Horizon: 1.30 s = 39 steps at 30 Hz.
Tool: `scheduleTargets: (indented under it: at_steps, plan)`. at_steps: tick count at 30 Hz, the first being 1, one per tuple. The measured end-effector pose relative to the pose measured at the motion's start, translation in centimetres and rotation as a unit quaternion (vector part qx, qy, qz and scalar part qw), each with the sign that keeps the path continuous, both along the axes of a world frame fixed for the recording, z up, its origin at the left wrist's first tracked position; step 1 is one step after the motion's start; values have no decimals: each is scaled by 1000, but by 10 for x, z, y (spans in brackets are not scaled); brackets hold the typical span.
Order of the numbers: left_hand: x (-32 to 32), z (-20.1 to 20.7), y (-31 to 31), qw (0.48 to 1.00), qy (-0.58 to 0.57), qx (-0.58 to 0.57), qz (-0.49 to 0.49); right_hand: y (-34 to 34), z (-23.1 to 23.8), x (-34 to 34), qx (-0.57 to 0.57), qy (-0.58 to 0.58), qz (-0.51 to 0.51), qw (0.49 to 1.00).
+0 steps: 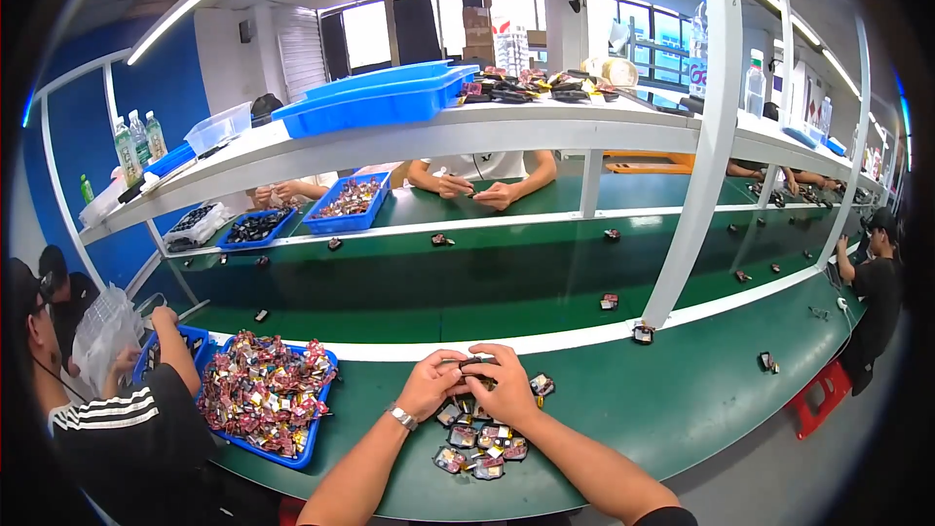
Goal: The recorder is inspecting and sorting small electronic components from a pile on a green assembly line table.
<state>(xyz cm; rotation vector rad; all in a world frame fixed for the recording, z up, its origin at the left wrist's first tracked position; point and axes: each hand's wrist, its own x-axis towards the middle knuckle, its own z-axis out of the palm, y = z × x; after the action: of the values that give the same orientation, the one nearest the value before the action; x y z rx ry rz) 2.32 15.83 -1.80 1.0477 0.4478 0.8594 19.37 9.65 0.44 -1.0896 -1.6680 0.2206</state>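
My left hand (430, 387) and my right hand (503, 382) meet above the green table, fingers closed together on a small black casing (473, 364). Most of the casing is hidden by my fingers. Just below my hands, and partly under my right wrist, lies a loose cluster of small black casings with circuit boards (483, 446); red, yellow and silvery parts show in them. To the left of my forearm stands a blue tray (314, 438) heaped with small red circuit boards (265, 392) carrying white and yellow pieces.
A conveyor belt (467, 294) crosses ahead with scattered modules (609, 302). A white upright post (693, 166) rises at the belt's near edge. The overhead shelf holds blue trays (375, 102). A co-worker (127, 409) sits close on my left; another's hands (477, 189) work opposite.
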Motion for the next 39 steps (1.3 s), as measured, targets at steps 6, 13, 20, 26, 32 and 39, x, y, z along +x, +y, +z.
scheduleTargets:
  at_steps: [6, 13, 20, 26, 32, 39]
  plan:
    - [4, 8, -2, 999, 20, 25, 37, 8, 1, -1, 8, -20, 16, 1000]
    - [4, 6, -3, 1000, 17, 1, 26, 4, 7, -1, 25, -17, -23, 999]
    - [4, 9, -3, 999, 27, -9, 15, 6, 8, -3, 86, -71, -87, 990]
    - [3, 3, 0, 999, 24, -14, 19, 7, 8, -1, 107, -101, -67, 987]
    - [3, 6, -2, 1000, 21, -17, 12, 6, 7, -2, 108, -113, -77, 985]
    - [6, 1, -1, 999, 32, -14, 35, 8, 2, -5, 94, -105, -89, 986]
